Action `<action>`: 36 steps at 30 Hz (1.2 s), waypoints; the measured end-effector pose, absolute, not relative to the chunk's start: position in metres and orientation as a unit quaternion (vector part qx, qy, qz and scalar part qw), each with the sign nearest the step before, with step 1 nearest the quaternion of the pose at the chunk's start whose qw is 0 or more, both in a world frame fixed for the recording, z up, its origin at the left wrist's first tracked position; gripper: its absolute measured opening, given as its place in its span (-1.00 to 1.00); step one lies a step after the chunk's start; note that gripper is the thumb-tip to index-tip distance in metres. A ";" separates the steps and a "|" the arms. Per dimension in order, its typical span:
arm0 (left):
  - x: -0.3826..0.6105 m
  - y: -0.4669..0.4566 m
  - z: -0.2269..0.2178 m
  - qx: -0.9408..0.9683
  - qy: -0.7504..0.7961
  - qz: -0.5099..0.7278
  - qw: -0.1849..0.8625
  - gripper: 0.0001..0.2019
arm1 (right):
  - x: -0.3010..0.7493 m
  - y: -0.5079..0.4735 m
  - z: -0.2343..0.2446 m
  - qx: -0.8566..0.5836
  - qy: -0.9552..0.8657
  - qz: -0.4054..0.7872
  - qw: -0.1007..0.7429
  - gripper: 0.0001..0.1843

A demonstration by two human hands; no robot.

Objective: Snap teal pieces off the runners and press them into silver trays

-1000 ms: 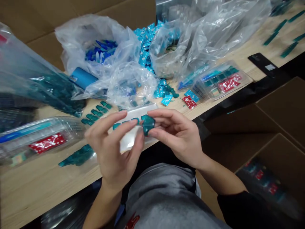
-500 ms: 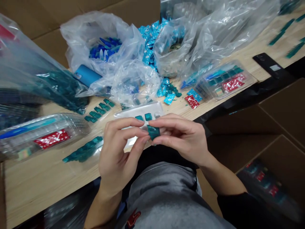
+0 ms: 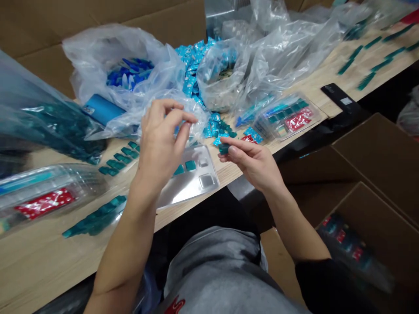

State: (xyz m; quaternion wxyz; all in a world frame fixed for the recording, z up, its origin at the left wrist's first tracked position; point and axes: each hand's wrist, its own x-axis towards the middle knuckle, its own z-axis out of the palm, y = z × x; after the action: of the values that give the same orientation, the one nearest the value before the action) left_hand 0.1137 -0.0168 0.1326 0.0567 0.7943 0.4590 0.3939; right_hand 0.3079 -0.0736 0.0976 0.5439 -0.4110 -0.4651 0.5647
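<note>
"Where's the teal square (image 3: 224, 148)?"

"Pinched in the fingers (image 3: 236, 147) of your right hand (image 3: 252, 163), over the table (image 3: 49, 266), just beside a clear blister tray (image 3: 196, 187) with two more in its pockets."

"And your left hand (image 3: 162, 141)?"

"Raised above that tray, fingers curled narrow; can't tell if they hold anything."

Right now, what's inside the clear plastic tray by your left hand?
The clear tray holds two teal squares in its wells; the left hand covers its left end, hiding whatever lies there.
</note>
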 end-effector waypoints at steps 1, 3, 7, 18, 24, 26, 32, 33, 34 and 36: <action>0.109 -0.017 0.132 0.787 0.474 0.392 0.051 -0.89 | 0.307 -0.071 0.097 -0.420 -0.498 0.542 0.531 -0.73; 0.095 -0.025 0.134 0.771 0.498 0.393 0.051 -0.73 | 0.303 -0.065 0.096 -0.425 -0.591 0.470 0.500 -0.71; 0.060 -0.069 0.139 0.749 0.534 0.378 0.103 -0.83 | 0.297 -0.058 0.103 -0.383 -0.767 0.310 0.411 -0.74; 0.038 -0.112 0.116 0.870 0.413 0.190 0.192 -0.83 | 0.296 -0.039 0.134 -0.386 -0.862 0.234 0.232 -0.95; 0.039 -0.104 0.116 0.884 0.394 0.166 0.191 -0.79 | 0.293 -0.040 0.119 -0.344 -0.895 0.188 0.215 -0.94; 0.045 -0.106 0.115 0.902 0.386 0.155 0.114 -0.77 | 0.293 -0.043 0.112 -0.341 -0.901 0.164 0.212 -0.90; 0.050 -0.113 0.103 0.948 0.261 0.154 -0.098 -0.75 | 0.285 -0.052 0.101 -0.382 -0.901 0.106 0.178 -0.83; 0.046 -0.110 0.098 0.955 0.237 0.146 -0.099 -0.75 | 0.284 -0.053 0.101 -0.389 -0.901 0.113 0.154 -0.81; 0.043 -0.105 0.093 0.960 0.215 0.152 -0.094 -0.76 | 0.283 -0.054 0.102 -0.391 -0.902 0.121 0.136 -0.77; 0.038 -0.092 0.084 0.962 0.172 0.192 -0.093 -0.83 | 0.284 -0.057 0.104 -0.395 -0.898 0.131 0.138 -0.70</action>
State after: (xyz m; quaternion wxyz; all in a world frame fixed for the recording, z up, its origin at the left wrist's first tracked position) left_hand 0.0382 -0.0919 0.0844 -0.0927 0.9618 0.1716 0.1923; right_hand 0.2837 -0.0567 0.1042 0.1381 -0.3954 -0.8985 0.1315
